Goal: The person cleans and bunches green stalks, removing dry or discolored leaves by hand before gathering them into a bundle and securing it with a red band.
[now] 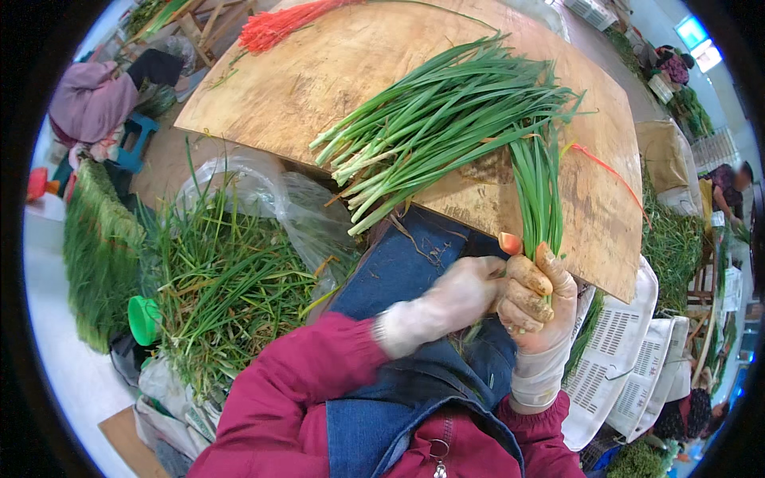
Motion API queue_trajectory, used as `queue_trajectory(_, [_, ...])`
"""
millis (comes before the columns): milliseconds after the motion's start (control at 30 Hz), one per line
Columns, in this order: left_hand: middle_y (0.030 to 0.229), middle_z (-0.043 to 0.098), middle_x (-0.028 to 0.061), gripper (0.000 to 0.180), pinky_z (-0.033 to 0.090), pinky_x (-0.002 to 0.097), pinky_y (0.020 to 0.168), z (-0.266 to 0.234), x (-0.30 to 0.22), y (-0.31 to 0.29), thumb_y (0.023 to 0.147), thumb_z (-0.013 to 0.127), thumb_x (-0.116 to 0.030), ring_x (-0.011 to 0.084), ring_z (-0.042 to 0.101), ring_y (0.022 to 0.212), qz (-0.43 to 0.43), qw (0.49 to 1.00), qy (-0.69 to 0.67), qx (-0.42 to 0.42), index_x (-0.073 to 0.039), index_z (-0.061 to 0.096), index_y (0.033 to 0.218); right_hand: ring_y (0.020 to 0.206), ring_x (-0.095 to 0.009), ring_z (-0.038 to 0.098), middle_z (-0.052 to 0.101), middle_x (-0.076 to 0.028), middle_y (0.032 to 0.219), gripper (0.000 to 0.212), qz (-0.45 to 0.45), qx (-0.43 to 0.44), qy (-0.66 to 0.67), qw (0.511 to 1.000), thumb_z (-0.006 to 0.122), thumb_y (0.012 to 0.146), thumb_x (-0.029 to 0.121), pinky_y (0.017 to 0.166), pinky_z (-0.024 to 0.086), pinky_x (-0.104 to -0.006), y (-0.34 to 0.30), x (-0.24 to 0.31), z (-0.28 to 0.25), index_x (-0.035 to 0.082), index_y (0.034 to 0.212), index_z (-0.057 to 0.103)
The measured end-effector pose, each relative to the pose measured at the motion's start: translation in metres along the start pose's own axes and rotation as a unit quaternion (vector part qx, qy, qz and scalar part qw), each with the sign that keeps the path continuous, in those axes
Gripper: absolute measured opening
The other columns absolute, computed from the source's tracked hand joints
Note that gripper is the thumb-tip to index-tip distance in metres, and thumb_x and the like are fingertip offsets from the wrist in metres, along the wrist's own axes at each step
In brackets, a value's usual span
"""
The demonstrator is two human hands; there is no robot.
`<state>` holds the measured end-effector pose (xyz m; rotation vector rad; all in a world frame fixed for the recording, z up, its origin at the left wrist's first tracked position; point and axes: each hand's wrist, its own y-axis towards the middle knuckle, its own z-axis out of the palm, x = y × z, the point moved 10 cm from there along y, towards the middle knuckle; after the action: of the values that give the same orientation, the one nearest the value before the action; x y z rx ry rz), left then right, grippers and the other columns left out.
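Observation:
My right hand (538, 295), in a pale, soiled glove, is closed round a small bunch of garlic chives (537, 183). Their leaves point away from me over the board's near edge, with the stalk ends down in the fist. Beside that fist, my gloved left hand (462, 291) is smeared by motion; its fingers look bent, but what they hold, if anything, cannot be made out. A larger pile of garlic chives (454, 119) lies on the wooden board (295, 103), white ends toward me. A thin red tie (610, 167) rests on the board right of the bunch.
Red ties (291, 24) lie in a heap at the board's far edge. To my left are loose leaves and trimmings (231, 279), clear plastic (239, 175) and a green cup-like container (144, 320). White printed sacks (613, 366) stand at right. Other people (96, 99) sit nearby.

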<state>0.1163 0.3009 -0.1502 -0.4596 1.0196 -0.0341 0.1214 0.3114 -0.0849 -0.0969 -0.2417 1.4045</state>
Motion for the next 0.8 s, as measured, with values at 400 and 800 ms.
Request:
queue_trajectory(400, [0.086,0.059,0.0115,0.02,0.048,0.0298,0.063,-0.155,-0.093,-0.23,0.075,0.059,-0.012,0.0256,0.059,0.071,0.193,0.625,0.637,-0.407,-0.008,0.058,0.095,0.034,-0.007,0.031,0.035,0.002,0.048,0.024,0.0,-0.077,-0.146,0.986,0.047,0.085,0.015,0.033,0.027,-0.0223,0.04,-0.039,-0.013,-0.006,0.098,0.049])
queue_trajectory(800, [0.074,0.058,0.0183,0.025,0.046,0.0373,0.053,-0.05,-0.077,-0.093,0.073,0.059,-0.009,0.0347,0.057,0.063,0.221,0.771,0.517,-0.3,-0.001,0.055,0.097,0.038,-0.009,0.041,0.053,-0.006,0.062,0.016,-0.127,-0.26,-0.367,0.884,0.063,0.074,0.008,0.033,0.031,-0.0212,0.022,-0.014,-0.047,-0.003,0.083,0.055])
